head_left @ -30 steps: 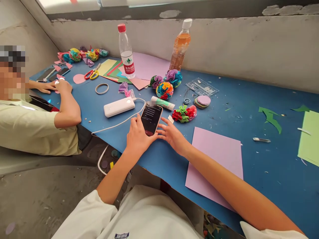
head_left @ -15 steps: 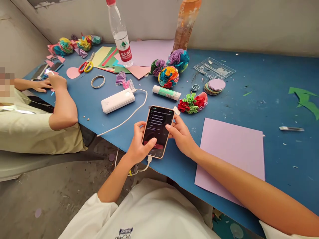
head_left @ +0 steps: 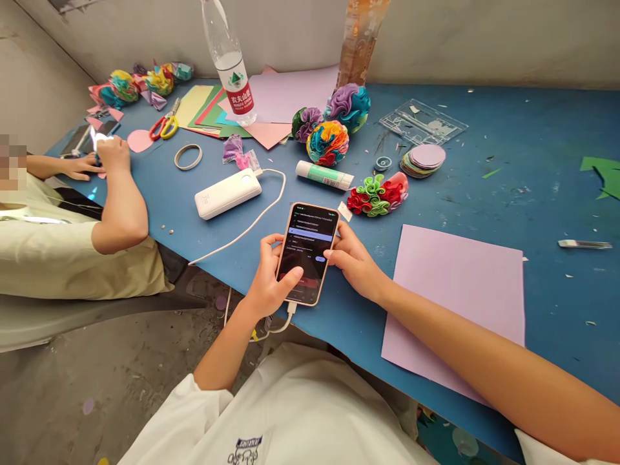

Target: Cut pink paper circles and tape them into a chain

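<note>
A smartphone (head_left: 306,258) with a dark screen and a light case is held upright over the table's front edge. My left hand (head_left: 268,278) grips its left side, thumb lying across the lower screen. From the right, my right hand (head_left: 356,261) holds the other side, its thumb at the screen's right edge. One row of the list on the screen is highlighted in blue. A white charging cable (head_left: 290,310) is plugged into the phone's bottom. The square of lilac paper (head_left: 450,284) lies partly beneath my right forearm.
Behind the phone are a white power bank (head_left: 227,194), a glue stick (head_left: 323,175) and paper flowers (head_left: 328,142). A water bottle (head_left: 235,84) and a brown drink bottle (head_left: 361,45) stand by the wall. At left, a co-worker's arm (head_left: 119,200) rests near scissors (head_left: 165,126).
A row and a small button on the phone's screen have turned blue. My right thumb has shifted slightly down the phone's edge. The whole view has shifted a little.
</note>
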Action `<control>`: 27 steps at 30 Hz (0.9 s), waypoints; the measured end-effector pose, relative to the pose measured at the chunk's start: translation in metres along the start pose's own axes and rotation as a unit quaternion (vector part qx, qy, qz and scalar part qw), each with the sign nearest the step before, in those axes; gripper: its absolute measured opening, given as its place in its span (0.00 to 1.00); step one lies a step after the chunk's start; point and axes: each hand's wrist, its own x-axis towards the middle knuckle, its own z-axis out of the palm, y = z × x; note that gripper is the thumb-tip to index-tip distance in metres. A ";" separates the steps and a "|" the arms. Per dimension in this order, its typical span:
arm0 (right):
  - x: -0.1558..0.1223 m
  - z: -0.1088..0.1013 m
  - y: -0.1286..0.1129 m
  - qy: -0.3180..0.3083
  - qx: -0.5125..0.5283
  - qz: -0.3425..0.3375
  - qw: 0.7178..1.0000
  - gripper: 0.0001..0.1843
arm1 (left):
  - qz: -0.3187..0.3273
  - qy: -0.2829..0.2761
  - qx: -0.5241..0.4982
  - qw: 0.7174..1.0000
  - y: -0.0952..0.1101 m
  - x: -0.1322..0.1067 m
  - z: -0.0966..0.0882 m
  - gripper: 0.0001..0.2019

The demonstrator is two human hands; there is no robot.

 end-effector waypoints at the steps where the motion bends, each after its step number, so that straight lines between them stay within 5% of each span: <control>1: 0.000 0.000 0.000 -0.008 0.000 -0.006 1.000 0.26 | -0.006 0.001 0.001 1.000 0.001 0.000 0.000 0.26; 9: 0.002 0.001 0.002 -0.013 -0.005 -0.033 0.999 0.27 | 0.003 0.005 -0.012 1.000 -0.004 0.001 -0.001 0.26; 12: 0.002 -0.001 0.004 -0.027 -0.005 -0.027 0.999 0.26 | 0.002 0.066 0.093 0.993 0.002 -0.002 0.003 0.29; 18: 0.002 -0.006 0.006 -0.052 -0.016 -0.023 0.998 0.30 | -0.097 0.103 0.404 0.904 0.033 -0.009 0.023 0.54; 23: 0.001 -0.002 0.004 -0.036 -0.049 -0.001 0.998 0.35 | -0.121 0.074 0.472 0.870 0.049 -0.004 0.023 0.53; 27: 0.002 -0.002 -0.008 0.046 -0.129 0.013 0.990 0.40 | -0.122 0.051 0.515 0.847 0.053 0.014 0.007 0.53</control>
